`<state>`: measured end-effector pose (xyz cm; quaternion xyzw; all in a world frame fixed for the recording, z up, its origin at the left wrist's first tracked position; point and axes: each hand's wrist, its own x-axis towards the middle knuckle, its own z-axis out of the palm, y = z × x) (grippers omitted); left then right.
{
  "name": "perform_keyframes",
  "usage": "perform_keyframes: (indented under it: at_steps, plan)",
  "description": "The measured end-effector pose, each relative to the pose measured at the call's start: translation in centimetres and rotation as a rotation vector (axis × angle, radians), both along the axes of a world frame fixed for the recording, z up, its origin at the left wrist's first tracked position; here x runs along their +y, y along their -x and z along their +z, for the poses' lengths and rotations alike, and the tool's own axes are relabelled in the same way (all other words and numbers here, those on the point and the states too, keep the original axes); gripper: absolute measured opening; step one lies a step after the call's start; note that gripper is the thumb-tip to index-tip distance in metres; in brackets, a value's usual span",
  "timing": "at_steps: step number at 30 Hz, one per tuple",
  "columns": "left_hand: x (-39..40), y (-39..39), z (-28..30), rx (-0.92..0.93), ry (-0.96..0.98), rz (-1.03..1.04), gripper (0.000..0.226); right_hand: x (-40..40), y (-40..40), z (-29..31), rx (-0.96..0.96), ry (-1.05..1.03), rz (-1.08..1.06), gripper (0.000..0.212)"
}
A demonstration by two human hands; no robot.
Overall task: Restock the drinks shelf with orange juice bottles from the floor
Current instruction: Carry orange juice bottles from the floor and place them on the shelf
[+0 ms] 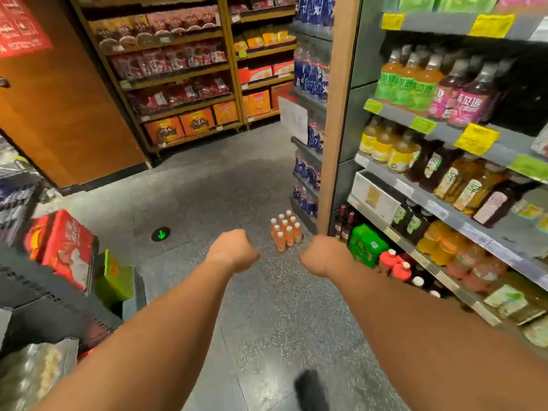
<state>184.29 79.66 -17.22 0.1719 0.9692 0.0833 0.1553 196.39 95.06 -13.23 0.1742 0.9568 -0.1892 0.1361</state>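
Orange juice bottles stood clustered upright on the grey speckled floor just beside the base of the drinks shelf, small, with white caps and pale orange liquid. I saw my left hand and right hand reaching toward them, both curled into loose fists and gripping nothing.

The grey speckled stone floor carries a tight cluster of small orange juice bottles with white caps, standing upright just beside the foot of the tall wooden shelf post. Left of that post, well apart from it, a round black floor marker with a green arrow lies flat on the floor.
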Motion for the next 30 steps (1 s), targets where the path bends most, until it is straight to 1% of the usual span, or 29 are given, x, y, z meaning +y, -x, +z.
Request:
perform_keyframes:
  at_steps: [3,6,8,10,13,14,17,19,21,24,26,28,30]
  plan:
    - [0.4,8.1,-0.8,-0.029,0.036,-0.062,0.028,-0.5,7.1,-1.2,-0.014,0.035,-0.062,0.042]
    - [1.6,15.3,-1.6,-0.044,0.053,-0.112,0.021,-0.5,13.7,-2.3,-0.071,0.070,-0.139,0.038]
    - [2.8,19.9,-2.8,-0.055,0.063,-0.150,0.018,0.5,18.1,-3.0,-0.082,0.100,-0.210,0.039]
    - [4.2,24.3,-4.5,-0.070,0.064,-0.186,0.019,1.9,22.7,-4.5,-0.083,0.120,-0.266,0.040]
    - [5.6,30.3,-7.8,-0.092,0.048,-0.206,0.026,3.4,29.6,-9.2,-0.138,0.182,-0.337,0.040]
    - [6.0,32.4,-9.0,-0.105,0.015,-0.189,0.031,4.1,32.0,-11.0,-0.132,0.173,-0.369,0.038]
    - [6.9,38.2,-12.4,-0.143,-0.021,-0.173,0.043,5.2,37.8,-15.9,-0.107,0.253,-0.546,0.026]
    - [7.6,42.1,-14.5,-0.168,-0.013,-0.169,0.043,5.6,41.0,-17.8,-0.122,0.289,-0.583,0.022]
    - [8.7,45.9,-16.8,-0.209,0.003,-0.180,0.047,6.0,44.3,-19.9,-0.141,0.295,-0.622,0.023]
    - [11.0,52.1,-21.9,-0.242,0.014,-0.217,0.056,7.2,50.0,-24.6,-0.084,0.296,-0.713,0.026]
    - [12.7,56.4,-27.0,-0.263,0.013,-0.260,0.058,7.8,54.1,-29.0,-0.079,0.296,-0.725,0.024]
    - [14.6,60.3,-33.0,-0.270,-0.030,-0.308,0.052,8.7,58.1,-35.1,-0.063,0.266,-0.771,0.028]
    - [16.3,63.5,-39.8,-0.263,-0.020,-0.334,0.043,9.2,61.7,-42.5,-0.063,0.263,-0.859,0.037]
